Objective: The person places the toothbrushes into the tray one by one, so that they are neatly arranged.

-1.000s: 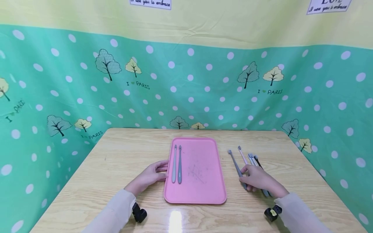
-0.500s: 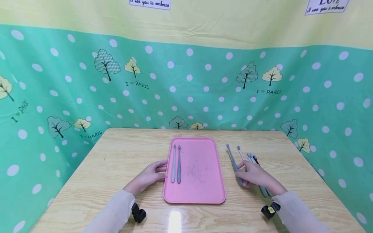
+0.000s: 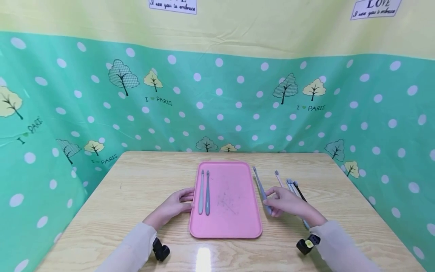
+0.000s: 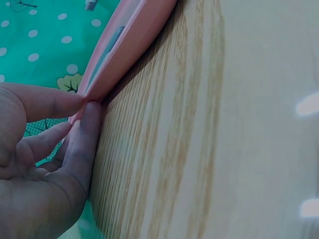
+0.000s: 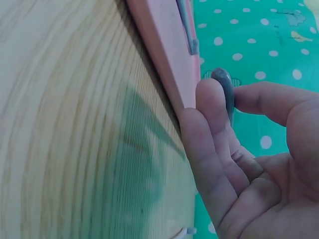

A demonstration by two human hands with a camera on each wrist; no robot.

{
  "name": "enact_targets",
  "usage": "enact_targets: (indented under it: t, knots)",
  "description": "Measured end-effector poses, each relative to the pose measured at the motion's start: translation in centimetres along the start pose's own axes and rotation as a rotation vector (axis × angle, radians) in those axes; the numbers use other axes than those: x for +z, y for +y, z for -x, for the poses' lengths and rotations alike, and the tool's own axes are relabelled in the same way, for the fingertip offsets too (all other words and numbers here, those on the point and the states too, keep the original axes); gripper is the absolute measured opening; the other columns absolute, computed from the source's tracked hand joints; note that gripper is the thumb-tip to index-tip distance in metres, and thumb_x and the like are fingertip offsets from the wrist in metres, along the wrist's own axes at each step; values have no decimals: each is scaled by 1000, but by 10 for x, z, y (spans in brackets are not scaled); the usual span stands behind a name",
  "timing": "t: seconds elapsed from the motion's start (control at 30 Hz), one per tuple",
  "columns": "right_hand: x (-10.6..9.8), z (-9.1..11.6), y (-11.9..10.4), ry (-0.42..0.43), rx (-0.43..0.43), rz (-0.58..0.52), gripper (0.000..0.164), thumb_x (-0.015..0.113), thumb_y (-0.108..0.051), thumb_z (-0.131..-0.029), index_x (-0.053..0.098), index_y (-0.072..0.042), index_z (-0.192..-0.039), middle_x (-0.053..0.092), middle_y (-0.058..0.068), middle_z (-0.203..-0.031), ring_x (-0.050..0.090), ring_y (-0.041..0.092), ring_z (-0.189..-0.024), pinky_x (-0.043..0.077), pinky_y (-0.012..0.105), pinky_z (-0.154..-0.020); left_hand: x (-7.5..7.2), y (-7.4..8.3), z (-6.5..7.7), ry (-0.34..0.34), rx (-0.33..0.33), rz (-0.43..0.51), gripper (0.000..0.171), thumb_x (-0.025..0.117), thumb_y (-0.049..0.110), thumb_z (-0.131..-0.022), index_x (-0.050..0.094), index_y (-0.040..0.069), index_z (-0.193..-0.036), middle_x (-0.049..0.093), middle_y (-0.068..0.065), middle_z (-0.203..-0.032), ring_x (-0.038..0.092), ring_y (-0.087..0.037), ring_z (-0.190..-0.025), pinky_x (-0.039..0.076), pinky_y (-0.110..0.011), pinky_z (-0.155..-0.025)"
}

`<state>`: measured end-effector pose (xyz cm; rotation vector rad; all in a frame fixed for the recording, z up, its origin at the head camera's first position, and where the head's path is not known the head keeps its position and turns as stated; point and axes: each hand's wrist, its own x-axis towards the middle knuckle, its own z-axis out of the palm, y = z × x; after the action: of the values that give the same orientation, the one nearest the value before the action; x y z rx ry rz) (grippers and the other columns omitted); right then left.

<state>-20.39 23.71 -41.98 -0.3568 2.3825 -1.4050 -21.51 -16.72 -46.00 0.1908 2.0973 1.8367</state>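
Observation:
My right hand (image 3: 283, 202) pinches a blue-grey toothbrush (image 3: 259, 185) by its handle, bristle head pointing away from me, just off the tray's right side. In the right wrist view, the rounded end of that toothbrush (image 5: 225, 89) shows between thumb and fingers. At the left edge of the pink tray (image 3: 234, 223), my left hand (image 3: 173, 206) rests its fingertips and thumb against the outer wall, also seen in the left wrist view. Two toothbrushes lie side by side along the tray's left part: a lighter grey one (image 3: 201, 194) and a darker one (image 3: 208, 194).
Right of the tray lie a pink toothbrush (image 3: 279, 178), pale blue ones (image 3: 292, 186) and a black one (image 3: 300, 192), partly hidden by my right hand. All stand on a wooden table (image 3: 153, 170) before a green dotted curtain (image 3: 217, 98).
My right hand has moved left with the blue-grey toothbrush, from the group on the right toward the tray's right rim. The left hand has stayed at the tray's edge.

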Motion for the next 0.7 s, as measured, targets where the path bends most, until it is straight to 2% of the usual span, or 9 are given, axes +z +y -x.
enact_targets:
  t: [0.43, 0.7]
  knots:
    - [23, -15, -13, -41, -6, -86, 49, 67, -17, -95, 46, 14, -127, 65, 14, -81, 68, 23, -65, 64, 39, -63, 0, -1, -1, 10, 0, -9, 63, 61, -4, -93, 36, -5, -151, 49, -23, -142, 50, -38, -129, 57, -36, -95]
    - [34, -27, -19, -70, -5, -62, 41, 69, -21, -94, 52, 6, -120, 67, 10, -80, 65, 19, -65, 60, 33, -57, 0, -4, -1, 11, 14, -13, 65, 62, -4, -91, 35, -8, -150, 48, -27, -142, 51, -39, -129, 57, -35, -95]
